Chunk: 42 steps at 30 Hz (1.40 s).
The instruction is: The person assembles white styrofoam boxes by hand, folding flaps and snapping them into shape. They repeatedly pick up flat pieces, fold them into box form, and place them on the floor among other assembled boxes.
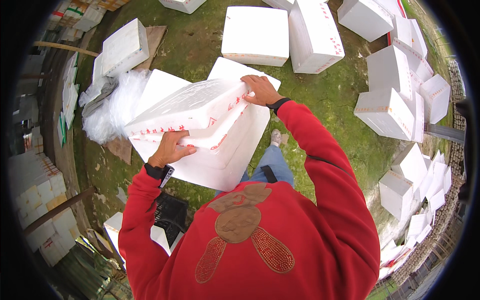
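Note:
A white foam lid [192, 106] with red printing rests tilted over a white foam box [220, 165] in front of me. A narrow gap shows between the two along the near side. My left hand [172, 148] grips the lid's near edge, fingers on its side and thumb pointing right. At the far right corner, my right hand [261, 91] is closed over the lid's edge, its fingers bent across the top. What lies inside the box is hidden by the lid. Crumpled clear plastic film [117, 107] lies just left of the box.
Several white foam boxes [255, 35] stand on the mossy ground ahead, and more boxes [390, 75] are piled at the right. Stacked boxes [40, 190] line the left side. A black crate [170, 212] sits near my left elbow.

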Motion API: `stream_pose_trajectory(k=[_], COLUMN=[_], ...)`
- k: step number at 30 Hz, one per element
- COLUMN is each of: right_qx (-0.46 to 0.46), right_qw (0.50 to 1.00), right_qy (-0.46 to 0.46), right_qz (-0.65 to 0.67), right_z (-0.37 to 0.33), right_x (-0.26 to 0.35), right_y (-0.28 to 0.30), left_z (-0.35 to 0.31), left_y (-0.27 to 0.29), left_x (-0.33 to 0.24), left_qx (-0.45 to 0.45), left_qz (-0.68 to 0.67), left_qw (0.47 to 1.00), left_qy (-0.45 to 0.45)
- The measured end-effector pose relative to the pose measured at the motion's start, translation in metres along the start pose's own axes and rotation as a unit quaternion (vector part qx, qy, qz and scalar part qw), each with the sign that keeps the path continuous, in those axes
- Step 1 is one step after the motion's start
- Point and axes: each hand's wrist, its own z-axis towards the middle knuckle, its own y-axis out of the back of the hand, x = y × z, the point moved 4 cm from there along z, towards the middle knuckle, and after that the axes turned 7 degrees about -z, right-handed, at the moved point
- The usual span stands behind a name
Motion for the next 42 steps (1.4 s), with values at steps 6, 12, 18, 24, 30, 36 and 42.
stream_pose_trajectory(k=[6,12,18,24,30,36,42], right_qx=[-0.066,-0.042,0.019,0.054,0.026,0.032,-0.061], right_qw=[0.982,0.978,0.995,0.99,0.975,0.968,0.947], right_qy=[0.131,0.163,-0.001,-0.076,-0.209,-0.248,-0.308], right_qz=[-0.12,-0.12,-0.094,-0.104,-0.077,-0.026,-0.067], right_z=[0.023,0.014,-0.002,-0.008,-0.028,-0.047,-0.07], right_x=[0.065,0.118,0.043,-0.016,-0.046,-0.081,-0.139], right_y=[0.026,0.025,0.003,0.008,0.017,0.002,0.109], left_z=[-0.02,-0.027,-0.047,-0.054,-0.055,-0.052,-0.055], left_y=[0.028,0.016,-0.01,-0.01,-0.014,-0.009,-0.013], left_x=[-0.052,-0.061,-0.041,-0.048,-0.054,-0.064,-0.084], left_qx=[0.027,0.074,-0.013,-0.016,-0.005,0.001,0.057], left_qz=[0.05,0.274,0.304,0.328,0.335,0.337,0.393], left_qw=[0.99,0.95,0.952,0.944,0.942,0.941,0.913], left_qy=[0.126,0.129,0.028,-0.038,0.004,-0.03,-0.098])
